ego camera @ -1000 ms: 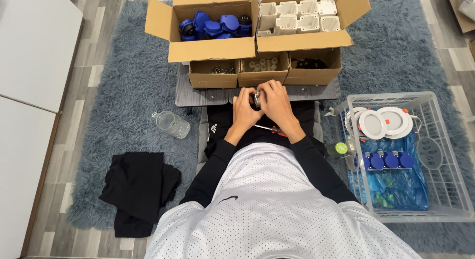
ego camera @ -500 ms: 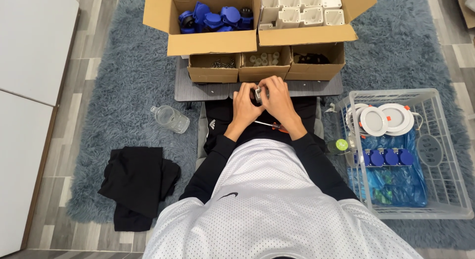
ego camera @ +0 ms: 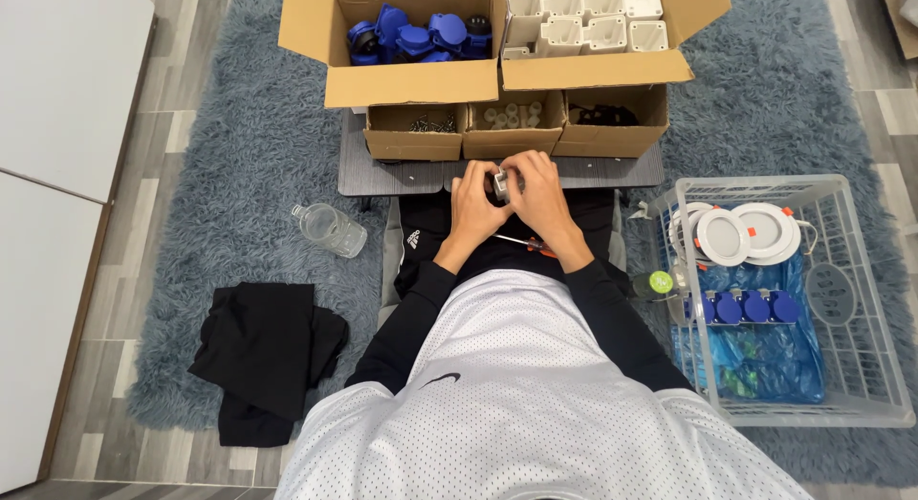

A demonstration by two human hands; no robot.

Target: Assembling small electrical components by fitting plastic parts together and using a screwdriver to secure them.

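Note:
My left hand [ego camera: 473,206] and my right hand [ego camera: 537,196] are pressed together over my lap, both closed around a small grey-white part [ego camera: 500,184] held between the fingers. A screwdriver with an orange handle [ego camera: 524,242] lies across my lap just below the hands. Directly beyond the hands sit three small cardboard boxes: one with screws [ego camera: 426,125], one with pale small pieces [ego camera: 510,115], one with dark pieces [ego camera: 604,114]. Behind them, a large open box holds blue parts [ego camera: 413,33] and another holds white square housings [ego camera: 585,12].
A white wire basket [ego camera: 854,299] at my right holds round white lamps, blue parts and blue plastic bags. A clear jar [ego camera: 331,229] lies on the grey shaggy rug [ego camera: 239,156] at my left, with a black cloth [ego camera: 263,352] nearer me. A green-capped bottle [ego camera: 653,285] stands beside the basket.
My hands stay together on the small part, with only slight finger shifts. The view has tilted a little, so the boxes sit higher in the frame.

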